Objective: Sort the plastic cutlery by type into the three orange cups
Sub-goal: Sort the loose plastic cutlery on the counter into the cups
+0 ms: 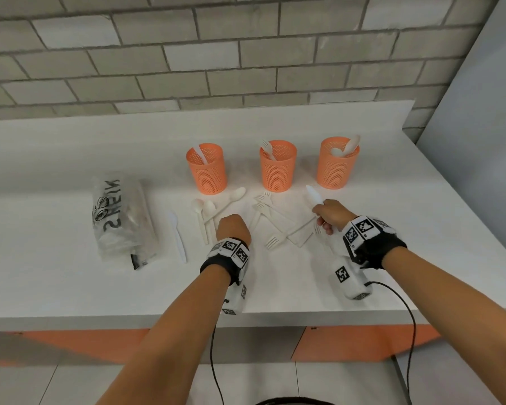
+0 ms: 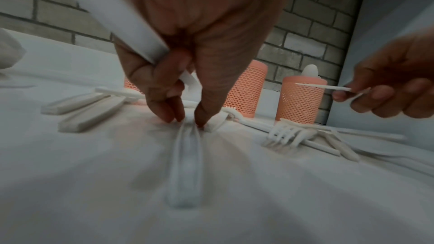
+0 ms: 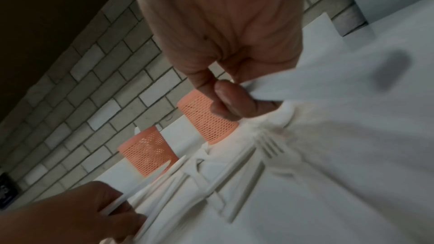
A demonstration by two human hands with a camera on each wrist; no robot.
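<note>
Far left on the white tabletop (image 1: 70, 287): crinkled clear plastic bag (image 1: 122, 217), print only partly legible, then a lone white knife (image 1: 178, 235) lying flat. Left hand (image 1: 232, 228) is knuckles-up in the head view, fingers hidden there; the left wrist view shows its fingers (image 2: 164, 107) curled, tips pinching a knife handle (image 2: 186, 164) flat on the tabletop, a second white piece clamped in the palm, type unclear. Loose spoons (image 1: 208, 210) lie just left of it, crossed forks (image 1: 270, 217) to its right. Behind stand three perforated orange cups: left cup (image 1: 206, 168) holds a knife, middle cup (image 1: 278, 165) a fork, right cup (image 1: 338, 162) spoons. Right hand (image 1: 332, 216) hovers before the right cup, fingers curled round a white spoon (image 1: 313, 194), bowl pointing up-left; handle hidden in the fist. Right wrist view is blurred.
</note>
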